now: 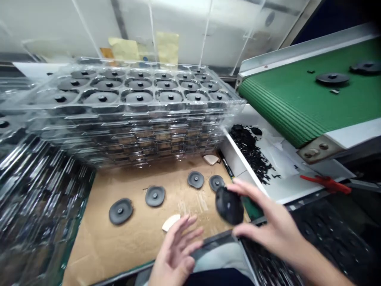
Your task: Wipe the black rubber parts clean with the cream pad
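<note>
My right hand (264, 218) grips a round black plastic disc (229, 205) by its edges, tilted above the right side of the cardboard sheet (98, 246). The disc is slightly blurred. Fingers spread, my left hand (178, 250) holds nothing, near the front edge of the cardboard. Just beyond it lies a white wedge-shaped piece (171, 222). Similar black discs with a small central stub lie on the cardboard: one at far left (120, 211), one left of the middle (155, 196), one further back (195, 180) and one partly behind the held disc (216, 182).
Stacked clear plastic trays (143, 115) filled with black discs stand at the back; more trays (38, 198) rise at left. A green conveyor belt (300, 99) carries discs at right. Below it, a white bin (244, 157) holds black scraps. Red-handled pliers (326, 183) lie beside it.
</note>
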`<state>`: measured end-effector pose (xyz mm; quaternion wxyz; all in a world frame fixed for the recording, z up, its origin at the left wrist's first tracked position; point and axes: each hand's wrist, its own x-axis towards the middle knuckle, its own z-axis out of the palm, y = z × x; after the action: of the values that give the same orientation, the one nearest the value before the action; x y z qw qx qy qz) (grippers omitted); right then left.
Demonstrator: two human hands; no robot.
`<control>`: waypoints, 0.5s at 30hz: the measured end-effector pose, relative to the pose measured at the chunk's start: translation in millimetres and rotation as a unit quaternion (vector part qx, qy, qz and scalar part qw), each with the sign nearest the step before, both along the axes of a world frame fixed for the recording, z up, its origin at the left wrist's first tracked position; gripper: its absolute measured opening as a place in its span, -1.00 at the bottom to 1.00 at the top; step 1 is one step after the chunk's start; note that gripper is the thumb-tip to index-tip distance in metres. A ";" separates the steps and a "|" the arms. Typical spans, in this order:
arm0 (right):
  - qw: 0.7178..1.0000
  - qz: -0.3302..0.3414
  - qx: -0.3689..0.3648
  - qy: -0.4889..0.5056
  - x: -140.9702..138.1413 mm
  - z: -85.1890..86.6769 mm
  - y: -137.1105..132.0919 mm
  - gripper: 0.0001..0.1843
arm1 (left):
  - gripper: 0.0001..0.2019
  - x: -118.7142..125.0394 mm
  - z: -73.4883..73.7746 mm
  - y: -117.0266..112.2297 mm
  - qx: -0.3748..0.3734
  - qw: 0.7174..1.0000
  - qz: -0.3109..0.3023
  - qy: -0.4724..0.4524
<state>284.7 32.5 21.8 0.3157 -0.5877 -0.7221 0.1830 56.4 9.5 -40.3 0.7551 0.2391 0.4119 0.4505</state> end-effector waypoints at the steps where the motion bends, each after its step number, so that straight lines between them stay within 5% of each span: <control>1: 0.999 0.053 -0.003 0.010 -16.7 0.8 -11.6 -0.16 | -0.32 4.5 6.3 -0.1 0.007 0.999 0.002 -0.044; 3: 0.993 0.112 -0.005 0.033 -44.3 -1.6 -26.3 -0.15 | -0.23 8.2 15.6 -1.8 0.011 0.997 -0.001 -0.074; 10: 0.987 0.147 -0.030 0.059 -88.7 -10.8 -38.3 -0.19 | -0.29 -21.0 23.5 -16.8 -0.020 0.997 0.029 -0.069; 15: 0.967 0.159 -0.103 0.171 -99.8 2.9 -38.9 -0.62 | -0.39 -36.6 24.8 -24.7 -0.044 0.990 0.047 -0.127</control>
<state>184.9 -6.4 24.7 0.3389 -0.4543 -0.7189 0.4025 19.8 -15.1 -15.5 0.7886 0.1273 0.3432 0.4941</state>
